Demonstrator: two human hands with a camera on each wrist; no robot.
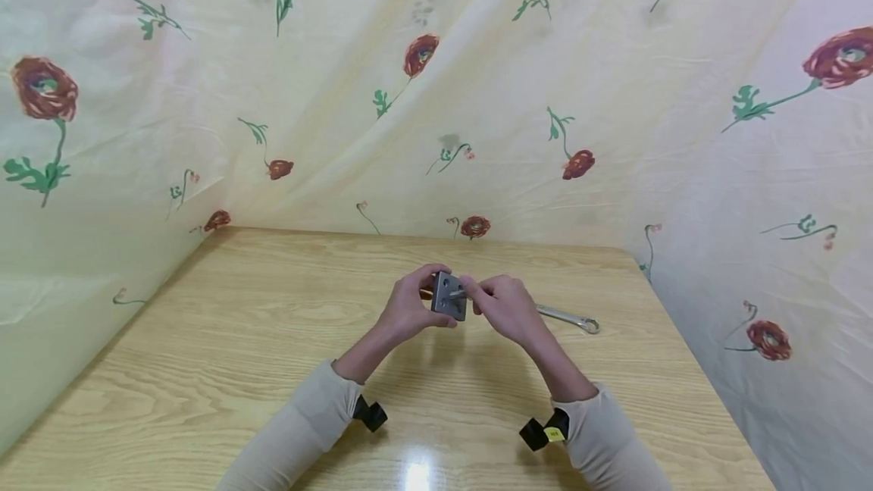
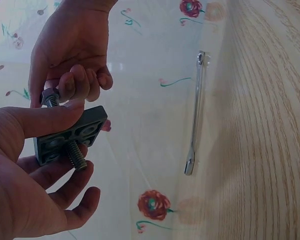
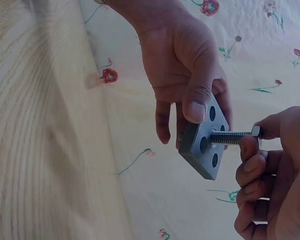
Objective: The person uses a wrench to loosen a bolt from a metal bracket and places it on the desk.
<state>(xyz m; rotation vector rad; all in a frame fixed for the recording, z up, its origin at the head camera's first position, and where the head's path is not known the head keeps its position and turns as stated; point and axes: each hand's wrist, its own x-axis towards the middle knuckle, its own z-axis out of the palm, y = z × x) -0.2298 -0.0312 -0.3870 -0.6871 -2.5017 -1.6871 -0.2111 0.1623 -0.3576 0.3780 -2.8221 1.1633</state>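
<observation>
My left hand grips a square grey plate by its edges, thumb on one side and fingers on the other. Several round holes show in the plate's face. A hex bolt passes through the middle of the plate, and its threaded end sticks out on the far side. With thumb and forefinger my right hand pinches the bolt at its hex head. Both hands hold these parts above the table.
A silver combination wrench lies on the wooden table, to the right of and behind my right hand. Floral cloth hangs along the back and both sides of the table.
</observation>
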